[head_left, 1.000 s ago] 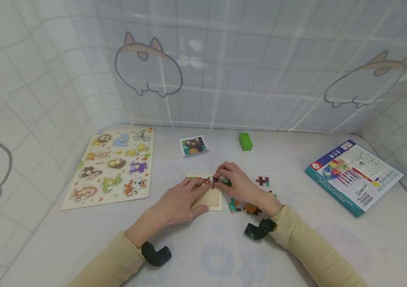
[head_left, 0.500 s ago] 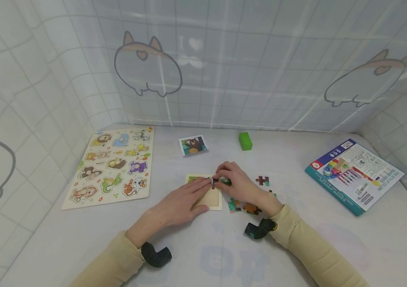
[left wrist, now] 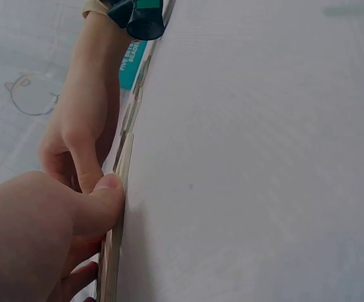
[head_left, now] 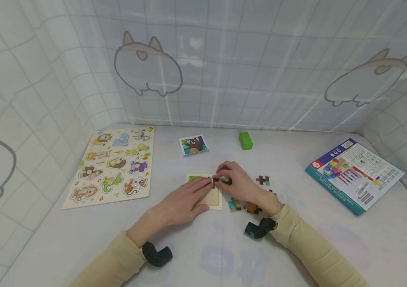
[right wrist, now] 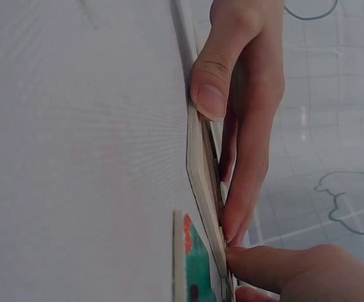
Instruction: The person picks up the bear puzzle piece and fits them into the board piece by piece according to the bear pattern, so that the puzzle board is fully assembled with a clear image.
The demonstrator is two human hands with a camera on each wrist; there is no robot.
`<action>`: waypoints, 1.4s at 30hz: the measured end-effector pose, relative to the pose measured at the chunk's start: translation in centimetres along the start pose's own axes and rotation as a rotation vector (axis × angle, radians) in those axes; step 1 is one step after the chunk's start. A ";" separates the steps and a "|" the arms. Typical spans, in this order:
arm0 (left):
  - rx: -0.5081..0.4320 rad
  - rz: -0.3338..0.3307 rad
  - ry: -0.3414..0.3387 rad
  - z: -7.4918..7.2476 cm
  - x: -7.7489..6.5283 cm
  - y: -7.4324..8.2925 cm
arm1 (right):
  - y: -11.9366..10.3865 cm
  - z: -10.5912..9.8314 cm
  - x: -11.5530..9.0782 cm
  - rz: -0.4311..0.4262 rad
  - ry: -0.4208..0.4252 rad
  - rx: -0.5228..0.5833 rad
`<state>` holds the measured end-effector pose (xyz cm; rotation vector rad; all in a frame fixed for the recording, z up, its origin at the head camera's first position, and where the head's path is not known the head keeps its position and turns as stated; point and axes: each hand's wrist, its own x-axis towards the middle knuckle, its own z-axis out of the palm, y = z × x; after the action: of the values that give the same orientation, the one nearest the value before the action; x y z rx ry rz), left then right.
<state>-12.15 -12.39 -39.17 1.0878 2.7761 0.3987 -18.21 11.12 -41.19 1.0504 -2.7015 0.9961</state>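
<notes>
A small wooden puzzle tray [head_left: 213,198] lies flat at the middle of the table, part bare and part filled along its far side. My left hand [head_left: 179,201] rests over it with straight fingers on the pieces, its thumb at the near rim [right wrist: 194,148]. At the tray's far right corner my right hand [head_left: 240,186] pinches a dark brown puzzle piece [head_left: 214,182] between thumb and fingers, close beside the left fingertips. Loose puzzle pieces lie right of the tray: a brown one [head_left: 262,180], a teal and orange one [head_left: 234,205] and an orange one [head_left: 251,207].
A picture card with a bear [head_left: 193,145] and a green block [head_left: 245,141] lie behind the tray. To the left is a large animal puzzle board [head_left: 111,167]. A boxed bead set [head_left: 354,175] lies at the right, and a tiled-pattern curtain [head_left: 218,79] stands behind.
The left fingers have shifted slightly over the pieces at the tray's far side. The piece in the right hand has tilted a little; otherwise both hands stay in place.
</notes>
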 end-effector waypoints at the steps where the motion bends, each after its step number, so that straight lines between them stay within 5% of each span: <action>1: 0.005 0.001 -0.001 0.0 0.0 0.0 | 0.0 0.0 0.0 0.001 0.002 0.002; 8: 0.021 0.000 -0.003 -0.1 0.0 0.1 | -0.2 -0.1 0.1 0.021 -0.008 -0.003; 17: 0.033 0.019 -0.002 0.4 0.3 0.2 | -0.6 -2.1 -0.3 0.102 -0.122 0.032; 27: 0.055 -0.015 -0.010 0.2 0.2 0.2 | 0.6 -4.2 -1.3 0.122 -0.055 0.006; 42: 0.020 -0.006 -0.004 0.5 0.1 -0.1 | 1.5 -3.3 -2.7 0.084 -0.051 0.033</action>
<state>-12.19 -12.24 -39.63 1.0829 2.7848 0.3687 -17.65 15.47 -40.21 0.9888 -2.8012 1.0442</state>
